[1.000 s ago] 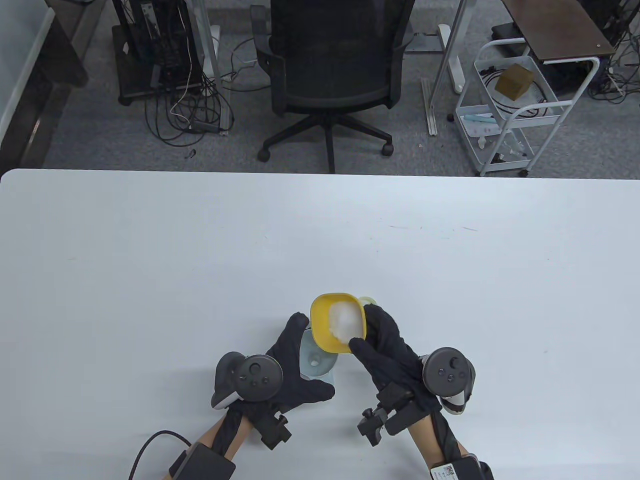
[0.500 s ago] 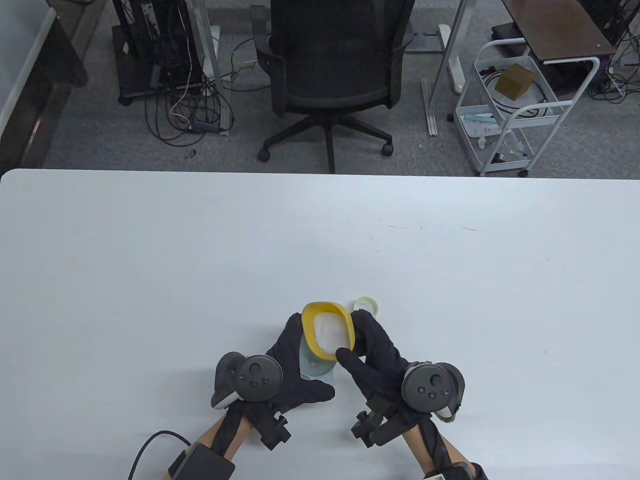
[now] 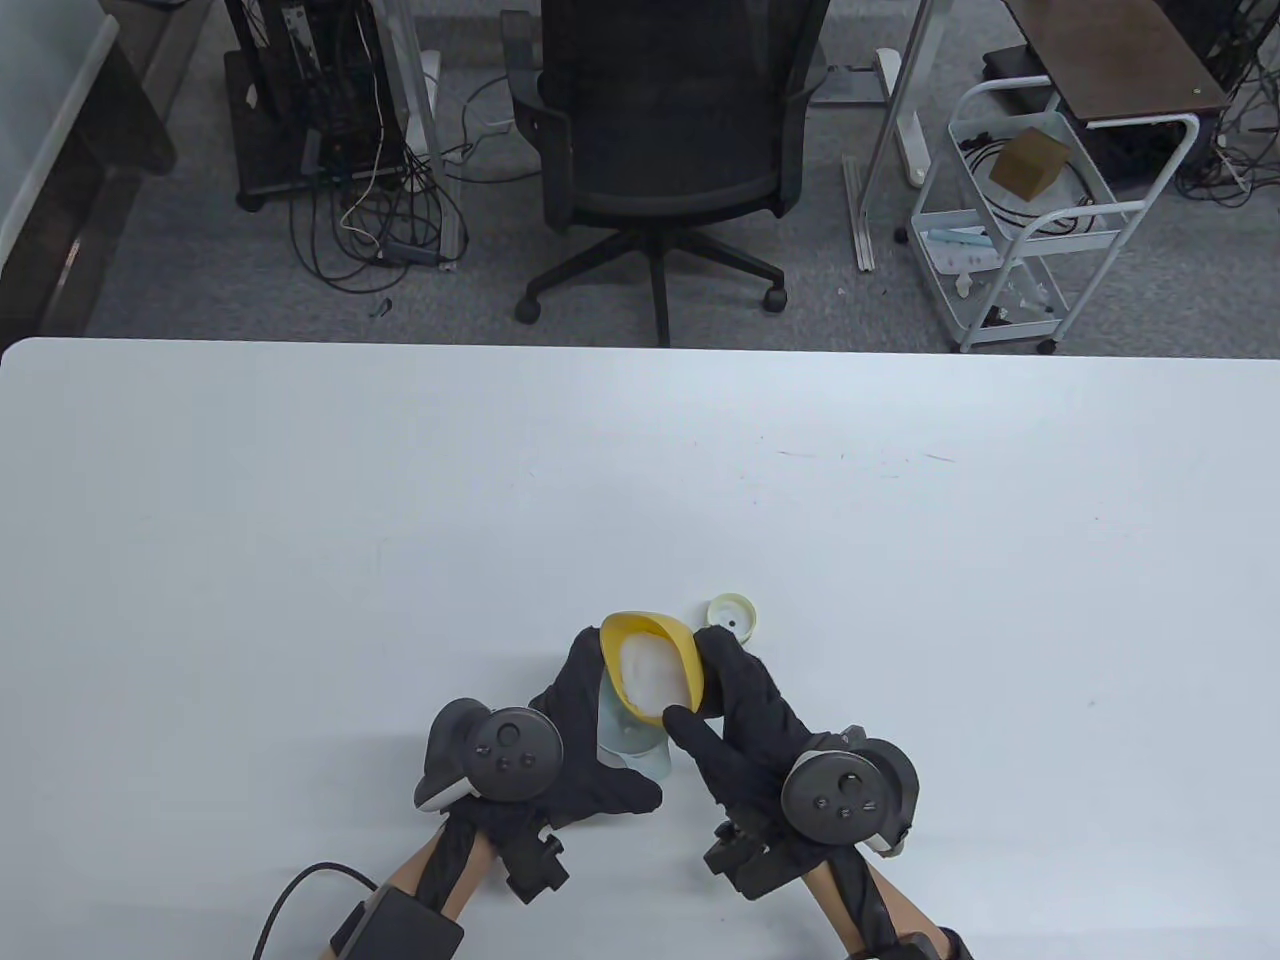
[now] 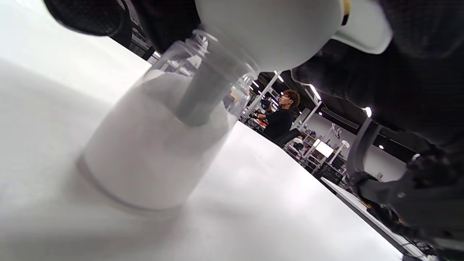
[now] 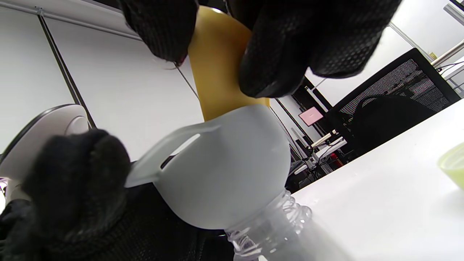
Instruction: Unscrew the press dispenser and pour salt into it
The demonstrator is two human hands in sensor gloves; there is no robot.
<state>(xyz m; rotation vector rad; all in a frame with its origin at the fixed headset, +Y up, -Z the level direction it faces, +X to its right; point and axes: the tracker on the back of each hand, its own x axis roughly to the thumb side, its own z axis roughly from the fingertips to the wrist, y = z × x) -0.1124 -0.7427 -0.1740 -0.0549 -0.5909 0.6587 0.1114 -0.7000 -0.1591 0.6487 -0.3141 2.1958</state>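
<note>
A clear dispenser bottle (image 4: 159,145) stands on the white table (image 3: 640,480), largely filled with white salt, a pale funnel (image 5: 224,170) seated in its threaded neck (image 5: 268,224). My right hand (image 3: 735,700) grips a yellow bowl (image 3: 648,668) of salt and holds it tilted over the funnel (image 3: 630,735). My left hand (image 3: 575,740) holds the funnel and bottle from the left. The pale green cap (image 3: 732,612) lies on the table just behind my right hand, also at the right edge of the right wrist view (image 5: 453,163).
The table's far edge lies beyond the hands, with a black office chair (image 3: 665,130) and a white cart (image 3: 1030,220) on the floor behind it.
My right hand has moved left and toward me, tipping the yellow bowl further over the funnel. The green cap has come into full view. My left hand has barely shifted.
</note>
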